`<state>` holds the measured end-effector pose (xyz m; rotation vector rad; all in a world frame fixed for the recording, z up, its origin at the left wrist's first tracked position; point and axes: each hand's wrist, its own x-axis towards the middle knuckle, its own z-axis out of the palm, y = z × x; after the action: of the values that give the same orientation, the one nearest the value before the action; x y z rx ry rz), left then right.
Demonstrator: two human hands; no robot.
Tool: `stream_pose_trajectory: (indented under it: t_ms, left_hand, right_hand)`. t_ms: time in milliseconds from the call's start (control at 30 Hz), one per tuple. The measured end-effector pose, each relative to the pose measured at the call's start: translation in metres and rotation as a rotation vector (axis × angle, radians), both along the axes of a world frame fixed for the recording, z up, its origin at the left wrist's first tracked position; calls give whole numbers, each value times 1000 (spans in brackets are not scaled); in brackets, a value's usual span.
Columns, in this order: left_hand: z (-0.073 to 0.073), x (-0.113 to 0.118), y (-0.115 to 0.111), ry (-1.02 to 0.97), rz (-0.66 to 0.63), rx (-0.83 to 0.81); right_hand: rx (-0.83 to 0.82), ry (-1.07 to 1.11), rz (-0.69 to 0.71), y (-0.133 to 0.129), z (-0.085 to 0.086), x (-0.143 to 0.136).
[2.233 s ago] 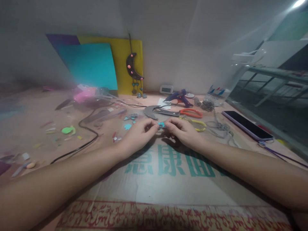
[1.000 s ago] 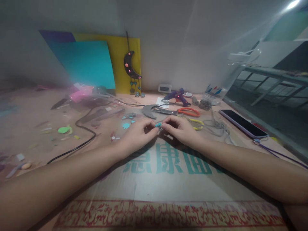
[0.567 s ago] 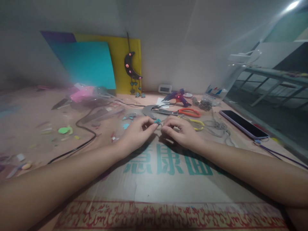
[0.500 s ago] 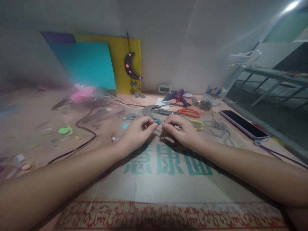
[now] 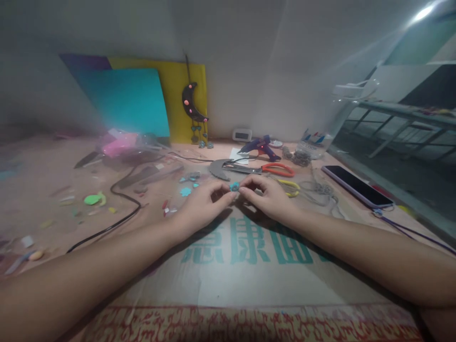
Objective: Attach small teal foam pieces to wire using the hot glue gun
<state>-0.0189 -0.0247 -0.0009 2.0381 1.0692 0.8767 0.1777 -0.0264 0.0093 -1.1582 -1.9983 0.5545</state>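
Note:
A small blue flower-like piece [image 5: 234, 186] is held above the printed board in the middle. My left hand [image 5: 208, 199] pinches it from the left between thumb and forefinger. From the other side, the thumb and forefinger of my right hand [image 5: 265, 194] close on its right edge. Just left of my left hand lie a flat blue flower cutout [image 5: 185, 191] and some smaller blue bits. Behind my fingers is a grey crescent shape [image 5: 218, 169]. Scissors with orange handles [image 5: 280, 169] lie next to it, and a yellow handle [image 5: 292, 188] shows partly behind my right hand.
A glue gun [image 5: 262, 147] with a lit red light stands at the back, its black cable [image 5: 124, 195] curving left. Grey cord [image 5: 320, 190] and a phone [image 5: 356, 186] lie right. A dark moon hanging [image 5: 190, 102] is against the yellow sheet [image 5: 171, 95]. Scraps cover the left.
My right fingertips have moved left against the blue piece; before, they were a little apart from it with grey cord between. The blue piece has turned to show more of its face.

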Motion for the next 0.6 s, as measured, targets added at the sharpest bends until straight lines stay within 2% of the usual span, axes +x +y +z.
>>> stream_pose_trajectory:
  t_ms: [133,367,600]
  left_hand:
    - [-1,0,2,-24,11,-4]
    - [2,1,1,65,6,-21]
    - [-2,-1,5,-16,25,28]
  right_hand:
    - [12,-7,37,1,-2,1]
    - [9,-23,70,3,-2,2]
    - [51,-85,145,1,4,5]
